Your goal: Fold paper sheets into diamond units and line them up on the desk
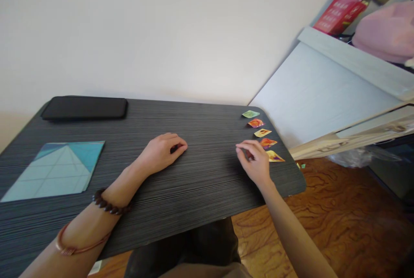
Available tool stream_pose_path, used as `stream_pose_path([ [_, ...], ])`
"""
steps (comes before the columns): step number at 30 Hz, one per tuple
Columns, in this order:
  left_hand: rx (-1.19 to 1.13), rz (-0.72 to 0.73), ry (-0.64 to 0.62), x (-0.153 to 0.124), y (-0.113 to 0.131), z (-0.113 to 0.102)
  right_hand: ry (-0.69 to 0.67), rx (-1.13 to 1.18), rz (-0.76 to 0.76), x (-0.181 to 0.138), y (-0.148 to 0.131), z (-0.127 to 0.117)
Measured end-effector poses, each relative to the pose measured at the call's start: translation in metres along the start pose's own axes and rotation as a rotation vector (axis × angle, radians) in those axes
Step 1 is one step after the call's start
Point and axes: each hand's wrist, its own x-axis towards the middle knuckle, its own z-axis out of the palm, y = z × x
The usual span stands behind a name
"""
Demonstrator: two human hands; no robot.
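Note:
My left hand [161, 151] rests knuckles-up on the dark striped table [200, 179], its fingers curled loosely with nothing visible in them. My right hand [255, 161] lies near the table's right edge, its fingertips pinched together beside a row of several small folded paper pieces [262, 132] in green, orange and yellow. The thumb and fingers touch or nearly touch the piece second from the near end [268, 142]. Whether anything sits in the pinch is hidden.
A stack of blue square paper sheets [54, 170] lies at the table's left. A black phone [84, 107] lies flat at the back left. A pale cabinet [323, 92] stands to the right, with a red box [339, 13] and pink cloth [388, 32] behind it. Wooden floor below.

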Motion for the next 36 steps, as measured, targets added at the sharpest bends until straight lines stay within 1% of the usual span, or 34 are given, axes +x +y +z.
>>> stream_pose_path([
  [2,0.001,0.010,0.003,0.000,0.000,0.000,-0.081,0.034,-0.046,0.008,-0.018,0.019],
  [5,0.005,0.003,0.002,-0.001,-0.001,0.000,-0.286,0.070,-0.147,0.018,-0.040,0.047],
  [7,0.011,-0.001,-0.001,-0.001,-0.002,0.001,-0.365,0.031,-0.189,0.024,-0.050,0.063],
  [9,0.026,0.004,-0.008,0.000,-0.002,0.003,-0.407,-0.015,-0.220,0.032,-0.057,0.077],
  [12,0.097,0.012,-0.015,-0.001,0.002,0.002,-0.414,-0.077,-0.261,0.044,-0.066,0.095],
  [14,0.203,-0.037,0.006,-0.004,0.005,-0.003,-0.408,-0.111,-0.274,0.051,-0.072,0.105],
  [15,0.271,-0.094,0.021,-0.007,0.006,-0.008,-0.403,-0.125,-0.277,0.054,-0.074,0.109],
  [17,0.421,-0.243,0.091,-0.017,0.006,-0.019,-0.393,-0.145,-0.277,0.058,-0.078,0.115],
  [20,0.659,-0.502,0.184,-0.043,-0.001,-0.040,-0.385,-0.152,-0.276,0.058,-0.079,0.118],
  [22,0.743,-0.646,0.143,-0.063,-0.010,-0.052,-0.387,-0.165,-0.274,0.057,-0.080,0.119],
  [24,0.754,-0.753,0.038,-0.080,-0.017,-0.059,-0.376,-0.202,-0.264,0.056,-0.084,0.122],
  [25,0.746,-0.776,-0.016,-0.086,-0.019,-0.061,-0.366,-0.225,-0.259,0.056,-0.087,0.124],
  [26,0.753,-0.775,-0.043,-0.090,-0.021,-0.061,-0.356,-0.247,-0.256,0.055,-0.090,0.127],
  [29,0.822,-0.743,-0.069,-0.093,-0.021,-0.062,-0.356,-0.263,-0.277,0.054,-0.099,0.132],
  [32,0.810,-0.772,-0.116,-0.090,-0.018,-0.066,-0.365,-0.233,-0.289,0.052,-0.101,0.132],
  [34,0.777,-0.811,-0.100,-0.089,-0.016,-0.072,-0.374,-0.206,-0.295,0.051,-0.100,0.130],
  [36,0.737,-0.851,-0.045,-0.090,-0.015,-0.077,-0.380,-0.193,-0.293,0.050,-0.099,0.128],
])
